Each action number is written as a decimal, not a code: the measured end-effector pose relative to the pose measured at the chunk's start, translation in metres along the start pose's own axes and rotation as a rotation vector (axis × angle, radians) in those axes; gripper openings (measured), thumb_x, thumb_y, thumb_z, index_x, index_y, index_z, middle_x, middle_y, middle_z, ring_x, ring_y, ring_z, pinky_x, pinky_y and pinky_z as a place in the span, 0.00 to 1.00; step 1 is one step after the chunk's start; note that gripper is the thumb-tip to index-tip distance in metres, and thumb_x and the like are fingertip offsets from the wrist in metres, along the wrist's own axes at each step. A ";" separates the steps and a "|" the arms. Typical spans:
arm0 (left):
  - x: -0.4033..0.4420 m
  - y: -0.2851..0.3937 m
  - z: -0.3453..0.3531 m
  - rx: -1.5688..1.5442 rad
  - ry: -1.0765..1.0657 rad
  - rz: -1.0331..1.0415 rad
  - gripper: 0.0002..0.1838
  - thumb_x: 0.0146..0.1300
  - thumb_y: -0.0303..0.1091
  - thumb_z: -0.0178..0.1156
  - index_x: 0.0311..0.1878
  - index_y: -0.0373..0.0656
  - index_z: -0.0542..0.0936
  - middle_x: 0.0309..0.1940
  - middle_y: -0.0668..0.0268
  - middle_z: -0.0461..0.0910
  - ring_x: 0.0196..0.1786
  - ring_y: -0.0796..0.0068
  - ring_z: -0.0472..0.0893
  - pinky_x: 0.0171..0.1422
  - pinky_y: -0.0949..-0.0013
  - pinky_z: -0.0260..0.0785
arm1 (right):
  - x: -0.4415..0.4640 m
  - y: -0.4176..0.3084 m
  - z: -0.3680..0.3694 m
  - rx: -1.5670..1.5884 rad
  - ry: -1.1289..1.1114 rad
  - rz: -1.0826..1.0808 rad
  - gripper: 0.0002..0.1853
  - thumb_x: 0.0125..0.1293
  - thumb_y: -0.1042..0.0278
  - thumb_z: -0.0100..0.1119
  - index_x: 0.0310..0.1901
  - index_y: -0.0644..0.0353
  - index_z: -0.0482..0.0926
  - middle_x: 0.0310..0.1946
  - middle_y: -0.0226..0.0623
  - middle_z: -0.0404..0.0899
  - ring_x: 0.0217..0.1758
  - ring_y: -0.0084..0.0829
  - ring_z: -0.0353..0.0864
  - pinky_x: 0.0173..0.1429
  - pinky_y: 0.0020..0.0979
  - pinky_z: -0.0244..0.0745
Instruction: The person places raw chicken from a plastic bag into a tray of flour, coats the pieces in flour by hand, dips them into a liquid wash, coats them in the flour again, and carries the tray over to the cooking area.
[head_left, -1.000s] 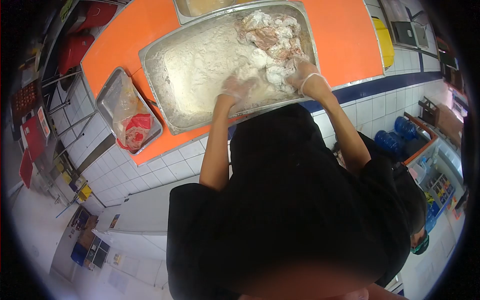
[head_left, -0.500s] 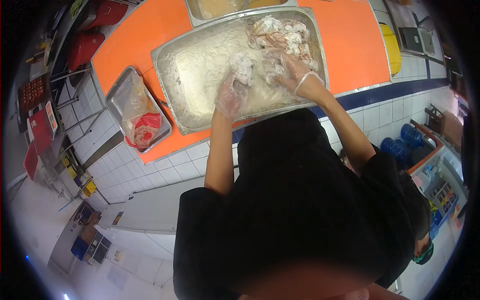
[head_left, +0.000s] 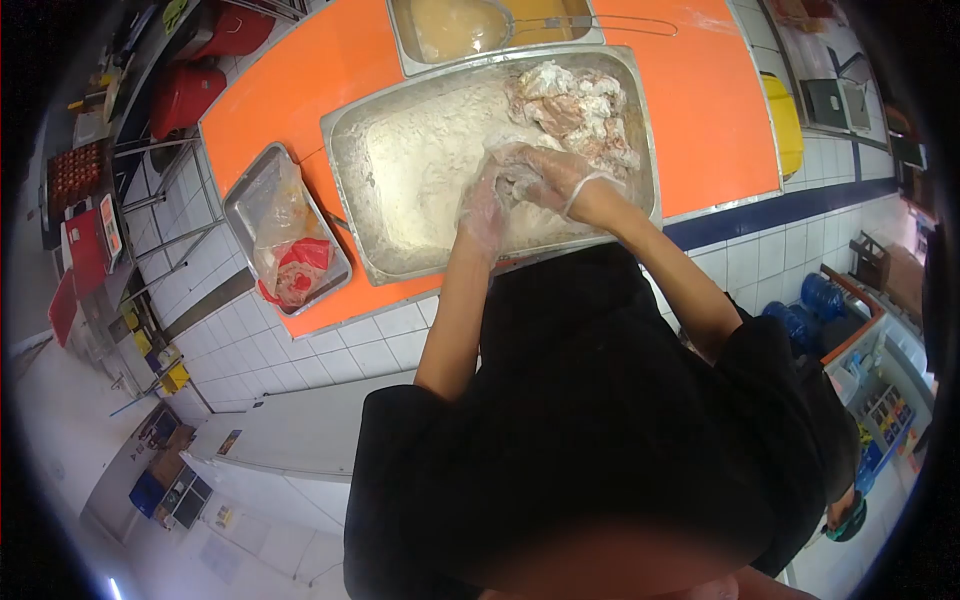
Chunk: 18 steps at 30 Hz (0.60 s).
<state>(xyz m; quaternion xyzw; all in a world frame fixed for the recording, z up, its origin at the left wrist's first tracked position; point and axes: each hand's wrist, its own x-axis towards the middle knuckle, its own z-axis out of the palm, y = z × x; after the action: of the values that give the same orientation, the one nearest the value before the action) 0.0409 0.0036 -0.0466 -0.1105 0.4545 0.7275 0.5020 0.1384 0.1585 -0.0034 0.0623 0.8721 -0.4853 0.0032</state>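
Observation:
Both hands wear clear plastic gloves and meet over a large metal tray [head_left: 345, 215] of white flour [head_left: 420, 165]. My left hand [head_left: 484, 208] and my right hand [head_left: 548, 180] are closed together around a flour-coated piece [head_left: 515, 183], mostly hidden by the fingers. Several floured meat pieces [head_left: 575, 110] are heaped in the tray's far right corner, just beyond my right hand. Flour lies across the left and middle of the tray.
Behind the tray, a metal pan [head_left: 408, 50] holds yellowish liquid and a wire strainer [head_left: 600, 22]. At left on the orange table [head_left: 710, 120], a smaller tray [head_left: 245, 215] holds a plastic bag [head_left: 285, 220]. Another person [head_left: 845, 510] is partly visible at right.
My left hand picked up a floured piece from the flour, and my right hand left the heap and came beside it. The view shifted, showing more of the pan and strainer.

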 end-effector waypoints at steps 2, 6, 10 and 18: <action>-0.015 0.014 0.018 0.077 0.051 -0.013 0.20 0.81 0.45 0.53 0.64 0.43 0.79 0.57 0.66 0.83 0.60 0.71 0.81 0.60 0.67 0.74 | 0.006 -0.002 -0.007 0.019 -0.029 0.022 0.24 0.68 0.66 0.66 0.64 0.57 0.74 0.52 0.57 0.82 0.57 0.59 0.80 0.60 0.49 0.76; -0.017 0.013 0.004 0.077 0.068 -0.023 0.28 0.75 0.45 0.59 0.71 0.37 0.75 0.63 0.62 0.80 0.65 0.69 0.78 0.70 0.66 0.69 | 0.015 -0.014 -0.025 0.016 0.025 0.016 0.22 0.68 0.65 0.66 0.60 0.62 0.73 0.50 0.60 0.81 0.55 0.61 0.80 0.58 0.50 0.75; -0.003 0.014 -0.002 0.163 0.110 -0.041 0.34 0.72 0.46 0.63 0.73 0.33 0.72 0.67 0.59 0.77 0.70 0.67 0.75 0.75 0.63 0.64 | 0.029 -0.004 -0.021 -0.068 -0.111 0.136 0.26 0.71 0.62 0.66 0.67 0.57 0.71 0.59 0.56 0.78 0.63 0.57 0.78 0.66 0.48 0.72; 0.028 -0.008 -0.034 0.270 0.318 -0.029 0.32 0.70 0.46 0.62 0.69 0.34 0.74 0.64 0.57 0.80 0.67 0.66 0.76 0.70 0.63 0.68 | 0.022 -0.005 -0.010 -0.058 -0.115 0.285 0.35 0.69 0.64 0.68 0.73 0.60 0.63 0.60 0.60 0.78 0.64 0.60 0.78 0.67 0.49 0.71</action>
<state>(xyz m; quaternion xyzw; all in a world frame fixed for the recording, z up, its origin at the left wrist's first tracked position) 0.0239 -0.0042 -0.0872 -0.1624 0.6198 0.6259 0.4446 0.1166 0.1672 0.0046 0.1572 0.8665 -0.4572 0.1239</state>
